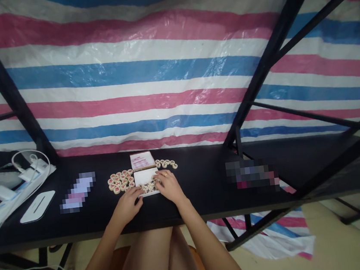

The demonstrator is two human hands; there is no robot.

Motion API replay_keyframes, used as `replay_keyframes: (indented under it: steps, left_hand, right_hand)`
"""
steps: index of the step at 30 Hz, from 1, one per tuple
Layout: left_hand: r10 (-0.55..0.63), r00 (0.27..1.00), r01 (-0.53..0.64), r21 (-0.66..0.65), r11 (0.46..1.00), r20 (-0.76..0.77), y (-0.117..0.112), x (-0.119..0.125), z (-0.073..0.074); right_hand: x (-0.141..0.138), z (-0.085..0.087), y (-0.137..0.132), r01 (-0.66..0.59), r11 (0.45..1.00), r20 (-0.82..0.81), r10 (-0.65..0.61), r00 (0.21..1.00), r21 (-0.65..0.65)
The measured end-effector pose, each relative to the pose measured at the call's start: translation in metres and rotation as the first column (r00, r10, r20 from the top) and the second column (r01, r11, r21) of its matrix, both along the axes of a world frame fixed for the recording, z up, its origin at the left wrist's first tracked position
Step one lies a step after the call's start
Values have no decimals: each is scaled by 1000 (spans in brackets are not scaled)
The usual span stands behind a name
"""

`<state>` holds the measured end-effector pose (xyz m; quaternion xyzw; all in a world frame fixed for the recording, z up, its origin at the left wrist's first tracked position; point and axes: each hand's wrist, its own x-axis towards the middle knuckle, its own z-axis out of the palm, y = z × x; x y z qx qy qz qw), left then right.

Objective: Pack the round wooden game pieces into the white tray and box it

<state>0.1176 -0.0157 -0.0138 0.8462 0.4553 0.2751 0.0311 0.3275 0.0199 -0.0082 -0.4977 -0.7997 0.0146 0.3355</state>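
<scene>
A small white box (146, 175) lies open on the black table. Round Chinese chess pieces with dark characters (147, 186) fill its near end. My left hand (129, 205) rests at the box's left near corner, fingers apart and fingertips at the edge by the pieces. From the right, my right hand (170, 185) reaches over the box's edge, its fingers curled onto a chess piece, which they partly hide. Left of the box sits a cluster of pieces with red characters (120, 180). Several more dark-marked pieces (167, 162) lie beyond the right hand. Behind the box stands its printed lid (142, 160).
A power strip (36, 171) with white cables and a white flat stand (38, 206) are on the left of the table (202, 193). A blurred phone-like item (78, 192) lies nearer the pieces; another blurred item (252, 173) is at right. Black frame bars (249, 88) rise before striped sheeting.
</scene>
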Motion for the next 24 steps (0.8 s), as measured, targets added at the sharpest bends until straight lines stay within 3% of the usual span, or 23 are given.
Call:
replay_keyframes:
  steps: [4, 9, 16, 24]
  left_hand:
    - [8, 1000, -8, 4, 1000, 9, 0, 0, -1]
    - [-1, 1000, 1, 0, 1000, 7, 0, 0, 0]
    - [5, 1000, -5, -2, 1000, 26, 0, 0, 0]
    - [13, 999, -14, 3, 1000, 40, 1, -1, -3]
  right_hand:
    - [-1, 1, -2, -10, 999, 52, 12, 999, -33]
    - [-3, 2, -4, 48, 999, 68, -49, 996, 22]
    - [-8, 2, -7, -108, 992, 92, 102, 990, 60]
    - [-8, 2, -9, -101, 994, 81, 97, 992, 41]
